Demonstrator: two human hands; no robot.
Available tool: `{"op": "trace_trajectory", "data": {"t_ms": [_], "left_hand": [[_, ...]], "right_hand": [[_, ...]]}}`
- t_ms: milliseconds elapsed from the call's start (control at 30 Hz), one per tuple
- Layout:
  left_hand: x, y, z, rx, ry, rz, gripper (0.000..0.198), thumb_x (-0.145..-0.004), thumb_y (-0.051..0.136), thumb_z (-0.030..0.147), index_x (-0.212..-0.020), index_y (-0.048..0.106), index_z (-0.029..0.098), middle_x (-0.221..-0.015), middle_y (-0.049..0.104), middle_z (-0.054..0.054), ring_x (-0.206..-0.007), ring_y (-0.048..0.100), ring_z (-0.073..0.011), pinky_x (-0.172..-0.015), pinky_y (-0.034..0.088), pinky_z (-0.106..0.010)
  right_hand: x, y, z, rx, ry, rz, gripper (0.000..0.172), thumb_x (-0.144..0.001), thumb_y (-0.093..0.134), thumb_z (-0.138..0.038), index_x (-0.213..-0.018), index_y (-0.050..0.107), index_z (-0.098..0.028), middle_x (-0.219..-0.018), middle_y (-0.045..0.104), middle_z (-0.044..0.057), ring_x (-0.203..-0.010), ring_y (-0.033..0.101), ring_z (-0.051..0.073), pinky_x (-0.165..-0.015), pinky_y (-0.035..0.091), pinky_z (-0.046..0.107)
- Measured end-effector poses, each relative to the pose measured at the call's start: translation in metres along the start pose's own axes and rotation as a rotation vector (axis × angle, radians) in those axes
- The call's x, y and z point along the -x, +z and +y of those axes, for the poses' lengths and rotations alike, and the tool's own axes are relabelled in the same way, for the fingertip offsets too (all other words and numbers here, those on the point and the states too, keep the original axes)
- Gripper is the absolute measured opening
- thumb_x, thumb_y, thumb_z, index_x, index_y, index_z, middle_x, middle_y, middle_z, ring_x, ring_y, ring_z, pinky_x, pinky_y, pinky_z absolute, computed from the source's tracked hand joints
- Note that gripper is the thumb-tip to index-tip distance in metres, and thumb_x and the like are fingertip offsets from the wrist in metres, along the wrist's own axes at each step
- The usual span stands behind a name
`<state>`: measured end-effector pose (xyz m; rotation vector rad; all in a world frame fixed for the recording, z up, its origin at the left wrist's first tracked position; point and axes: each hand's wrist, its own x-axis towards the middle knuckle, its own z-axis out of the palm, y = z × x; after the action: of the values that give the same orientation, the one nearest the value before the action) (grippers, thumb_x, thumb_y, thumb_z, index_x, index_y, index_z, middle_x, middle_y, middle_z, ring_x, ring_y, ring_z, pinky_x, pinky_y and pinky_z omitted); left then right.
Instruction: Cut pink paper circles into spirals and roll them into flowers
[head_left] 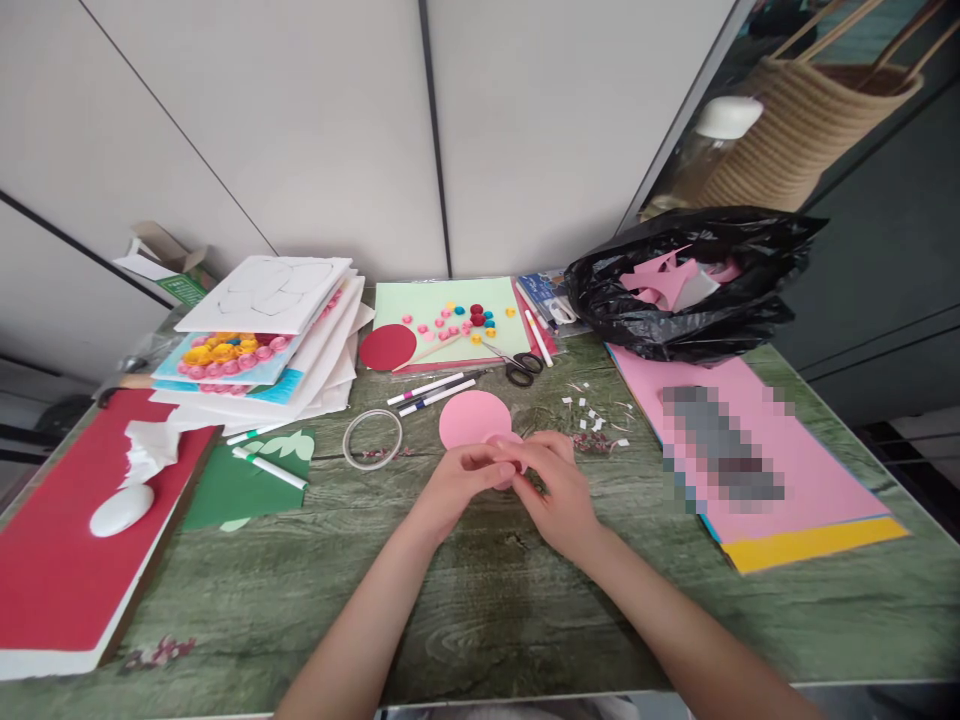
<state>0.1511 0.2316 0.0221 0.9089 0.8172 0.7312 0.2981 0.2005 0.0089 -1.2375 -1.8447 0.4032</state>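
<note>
Centre of frame, both hands over the table. Left hand comes in from lower left, right hand from lower right; fingertips meet, or very nearly. Between them, a small piece of pink paper, pinched by thumb and forefinger on each side. Its outline is mostly covered by the fingers; cannot tell its long axis, nor whether it is folded or curled. Other fingers of both hands bent inward.

Key relation: a larger pink disc lies flat just beyond the fingertips, slightly left of centre, round, so no long axis to speak of. Left hand nearer to it; the held paper overlaps its lower right edge in this view. Whether they touch, cannot tell.

Round about: black-handled scissors above and right of the disc, white scraps right of the right hand, roll of tape left of the disc.
</note>
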Motion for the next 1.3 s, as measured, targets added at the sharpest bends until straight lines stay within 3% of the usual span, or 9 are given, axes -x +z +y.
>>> {"op": "trace_trajectory", "data": {"t_ms": [133, 267, 533, 733, 1000, 1167, 1300], "left_hand": [[0.0002, -0.0003, 0.0, -0.033, 0.002, -0.019, 0.02, -0.068, 0.069, 0.03, -0.076, 0.069, 0.012, -0.079, 0.065, -0.005, -0.077, 0.054, -0.0156, -0.076, 0.039, -0.028], [0.0005, -0.0014, -0.0007, -0.068, -0.013, -0.054, 0.019, -0.066, 0.07, 0.028, -0.077, 0.068, 0.012, -0.076, 0.063, -0.003, -0.075, 0.054, -0.0143, -0.076, 0.04, -0.027], [0.0005, -0.0013, 0.0003, -0.047, -0.012, -0.047, 0.02, -0.065, 0.072, 0.029, -0.076, 0.069, 0.013, -0.081, 0.064, -0.004, -0.079, 0.056, -0.0156, -0.078, 0.041, -0.028], [0.0012, -0.0021, 0.0047, -0.027, 0.017, 0.005, 0.018, -0.065, 0.072, 0.028, -0.075, 0.07, 0.014, -0.082, 0.067, -0.005, -0.081, 0.057, -0.0167, -0.081, 0.041, -0.029], [-0.0001, -0.0058, 0.0016, -0.06, 0.021, -0.025, 0.022, -0.067, 0.07, 0.027, -0.084, 0.07, 0.013, -0.085, 0.069, -0.006, -0.084, 0.058, -0.0185, -0.082, 0.041, -0.031], [0.0002, -0.0029, 0.0021, -0.103, 0.028, -0.035, 0.026, -0.068, 0.068, 0.03, -0.088, 0.07, 0.013, -0.091, 0.068, -0.008, -0.09, 0.058, -0.0206, -0.085, 0.041, -0.031], [0.0006, -0.0026, 0.0014, -0.117, 0.008, -0.038, 0.025, -0.068, 0.069, 0.032, -0.085, 0.07, 0.013, -0.087, 0.067, -0.006, -0.084, 0.058, -0.0187, -0.081, 0.041, -0.029]], "right_hand": [[0.0003, 0.0009, -0.0001, -0.012, 0.001, -0.009, 0.034, -0.082, 0.055, -0.014, -0.112, 0.056, -0.031, -0.095, 0.067, 0.0, -0.087, 0.05, 0.02, -0.078, 0.04, 0.038], [0.0002, 0.0015, 0.0011, -0.018, -0.012, -0.002, 0.029, -0.082, 0.055, -0.014, -0.106, 0.06, -0.029, -0.083, 0.066, 0.0, -0.086, 0.05, 0.02, -0.076, 0.04, 0.036], [-0.0038, -0.0025, 0.0004, -0.038, -0.026, 0.001, 0.029, -0.08, 0.056, -0.014, -0.104, 0.061, -0.029, -0.081, 0.065, 0.001, -0.084, 0.052, 0.019, -0.075, 0.042, 0.035], [-0.005, -0.0053, -0.0012, -0.054, -0.006, -0.017, 0.04, -0.081, 0.056, -0.014, -0.117, 0.054, -0.031, -0.092, 0.066, 0.001, -0.09, 0.054, 0.02, -0.079, 0.046, 0.037], [-0.0019, -0.0029, -0.001, 0.025, -0.068, -0.108, 0.045, -0.086, 0.046, -0.012, -0.127, 0.047, -0.031, -0.101, 0.062, 0.005, -0.099, 0.052, 0.019, -0.086, 0.043, 0.039], [-0.0005, -0.0009, 0.0009, 0.062, -0.03, -0.01, 0.048, -0.083, 0.053, -0.014, -0.128, 0.046, -0.032, -0.094, 0.066, 0.003, -0.094, 0.054, 0.02, -0.082, 0.042, 0.039], [-0.0013, -0.0017, 0.0005, 0.045, -0.003, 0.018, 0.05, -0.081, 0.057, -0.015, -0.126, 0.047, -0.033, -0.087, 0.069, 0.0, -0.089, 0.054, 0.021, -0.081, 0.041, 0.039]]}}
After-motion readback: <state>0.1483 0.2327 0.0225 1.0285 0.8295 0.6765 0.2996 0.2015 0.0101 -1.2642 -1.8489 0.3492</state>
